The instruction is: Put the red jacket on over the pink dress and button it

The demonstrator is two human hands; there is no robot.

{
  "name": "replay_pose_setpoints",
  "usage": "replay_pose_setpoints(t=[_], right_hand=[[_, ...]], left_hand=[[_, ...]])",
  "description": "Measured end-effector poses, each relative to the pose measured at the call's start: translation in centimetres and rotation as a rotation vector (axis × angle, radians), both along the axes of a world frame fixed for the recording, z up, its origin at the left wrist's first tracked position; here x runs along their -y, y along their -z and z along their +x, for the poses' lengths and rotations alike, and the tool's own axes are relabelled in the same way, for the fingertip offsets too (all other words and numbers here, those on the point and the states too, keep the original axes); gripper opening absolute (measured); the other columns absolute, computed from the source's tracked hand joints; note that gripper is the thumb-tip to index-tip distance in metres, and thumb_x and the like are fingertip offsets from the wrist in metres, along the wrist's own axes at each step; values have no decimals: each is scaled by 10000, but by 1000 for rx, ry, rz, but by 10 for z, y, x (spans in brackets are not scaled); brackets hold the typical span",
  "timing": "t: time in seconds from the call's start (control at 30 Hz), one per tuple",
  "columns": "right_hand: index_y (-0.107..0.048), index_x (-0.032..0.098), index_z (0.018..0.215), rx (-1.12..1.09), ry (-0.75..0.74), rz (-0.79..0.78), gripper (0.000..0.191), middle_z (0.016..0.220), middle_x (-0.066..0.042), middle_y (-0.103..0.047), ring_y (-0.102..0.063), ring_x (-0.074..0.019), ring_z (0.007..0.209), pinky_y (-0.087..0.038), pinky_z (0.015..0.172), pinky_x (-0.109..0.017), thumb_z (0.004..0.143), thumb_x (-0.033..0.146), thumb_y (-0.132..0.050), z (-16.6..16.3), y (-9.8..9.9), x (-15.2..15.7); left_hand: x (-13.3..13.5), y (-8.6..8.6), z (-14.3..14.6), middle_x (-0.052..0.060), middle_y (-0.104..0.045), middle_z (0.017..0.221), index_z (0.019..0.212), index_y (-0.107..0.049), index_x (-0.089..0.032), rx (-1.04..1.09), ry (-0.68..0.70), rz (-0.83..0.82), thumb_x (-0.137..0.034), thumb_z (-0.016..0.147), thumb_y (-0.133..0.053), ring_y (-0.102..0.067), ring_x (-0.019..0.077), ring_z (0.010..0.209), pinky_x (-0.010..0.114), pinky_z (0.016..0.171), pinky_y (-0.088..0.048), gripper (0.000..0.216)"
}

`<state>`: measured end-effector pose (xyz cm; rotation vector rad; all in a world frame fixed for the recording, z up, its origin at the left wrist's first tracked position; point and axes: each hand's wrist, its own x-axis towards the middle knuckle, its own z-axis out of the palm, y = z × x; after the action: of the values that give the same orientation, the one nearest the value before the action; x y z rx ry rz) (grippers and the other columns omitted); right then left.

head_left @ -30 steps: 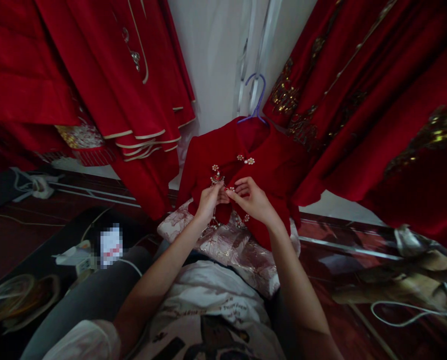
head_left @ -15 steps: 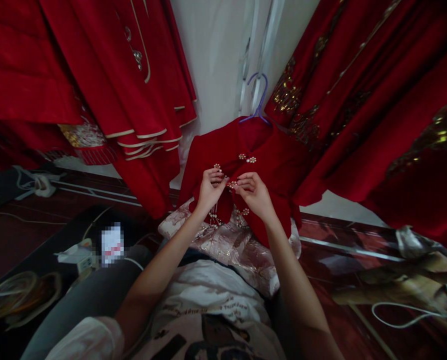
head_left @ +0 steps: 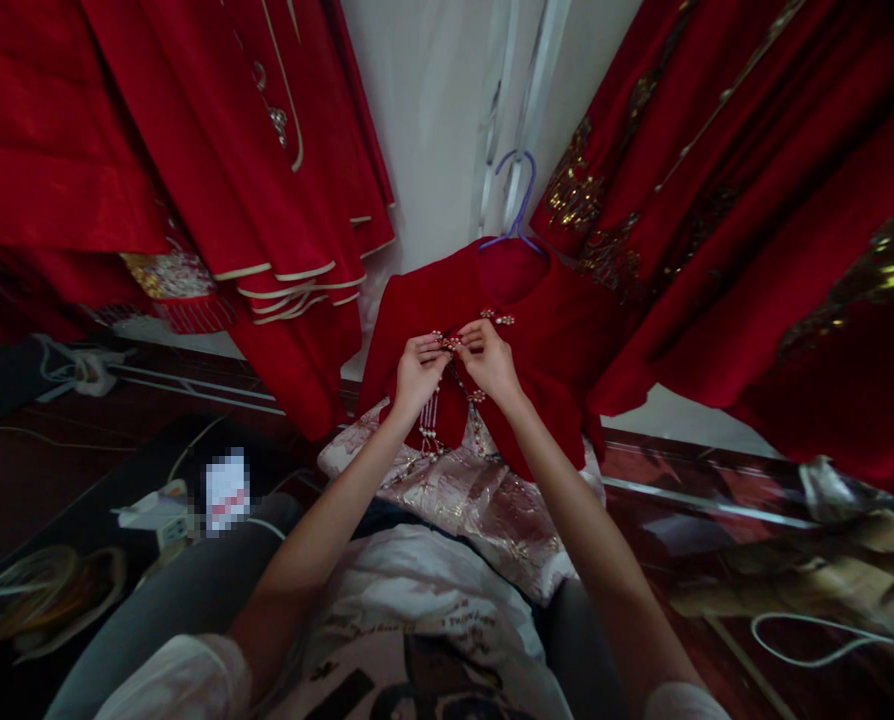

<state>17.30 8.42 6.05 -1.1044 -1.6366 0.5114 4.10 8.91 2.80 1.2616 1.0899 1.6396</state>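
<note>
A small red jacket (head_left: 559, 340) hangs on a purple hanger (head_left: 518, 195) in front of me, over a pale patterned skirt (head_left: 484, 500) on my lap. My left hand (head_left: 415, 375) and my right hand (head_left: 488, 362) meet at the jacket's front opening, fingers pinched on a pearl-and-bead clasp (head_left: 447, 342). A beaded tassel (head_left: 430, 425) dangles below my left hand. Another pearl button (head_left: 501, 319) sits higher, near the collar.
Red embroidered garments hang at the left (head_left: 192, 150) and right (head_left: 754, 200), with a white wall (head_left: 432, 100) between. A power strip (head_left: 151, 505) and cables lie on the dark floor at left, and a white cord (head_left: 829, 630) at right.
Both hands have moved up the jacket front, from a lower clasp to a higher one near the collar. The tassel now hangs free below my left hand.
</note>
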Motion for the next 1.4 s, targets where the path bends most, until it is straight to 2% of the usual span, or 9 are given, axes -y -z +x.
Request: replay_pose_setpoints(t=[0.27,0.43,0.6,0.8,1.07,1.23,1.4], right_hand=[[-522,207,952,-10,2,-14,208,836,-11,-632,-631,-137,716,-530,639,-261,759,182,-594,8,3,0],[-521,199,953,47,-21,-1,217,823,-12,-627,-630,-137,710,-525,635,-257,752,149,-587,8,1,1],[-521,194,940,86,8,17,199,821,-13,-622,-621,-130,711,-523,678,-265,757,136,-573,2,0,-2],[-519,199,950,111,21,38,179,831,-13,-627,-616,-128,715,-514,666,-256,780,157,-553,0,3,-4],[-520,197,939,75,48,100,147,821,-13,-631,-618,-127,706,-522,673,-254,803,172,-570,-6,4,-5],[-574,193,968,64,16,-18,152,885,-33,-691,-671,-139,750,-553,707,-284,817,180,-573,1,10,-2],[-655,203,978,112,-104,-168,163,941,-46,-734,-702,-150,847,-558,818,-325,848,177,-560,35,28,26]], left_hand=[[-1,-3,0,40,-637,891,964,-509,-156,-26,-3,-51,-49,667,-720,-640,134,795,330,833,-535,379],[2,-4,4,33,-648,867,956,-534,-143,2,18,-74,-8,668,-685,-633,113,739,328,833,-540,352],[0,-6,2,71,-690,909,933,-596,-124,-18,21,-68,-14,691,-656,-654,125,790,332,852,-547,273],[-8,-2,-1,86,-730,899,899,-675,-116,-85,10,5,-100,722,-684,-682,140,777,341,853,-559,178],[-11,1,-9,84,-757,887,889,-734,-131,-246,-41,81,-166,736,-687,-714,169,764,337,804,-581,164],[-8,4,-21,83,-759,895,898,-738,-144,-310,22,138,-217,773,-676,-713,170,761,337,793,-581,158],[23,9,-30,52,-733,902,1006,-708,-184,-450,41,116,-168,821,-605,-681,132,712,276,709,-567,213]])
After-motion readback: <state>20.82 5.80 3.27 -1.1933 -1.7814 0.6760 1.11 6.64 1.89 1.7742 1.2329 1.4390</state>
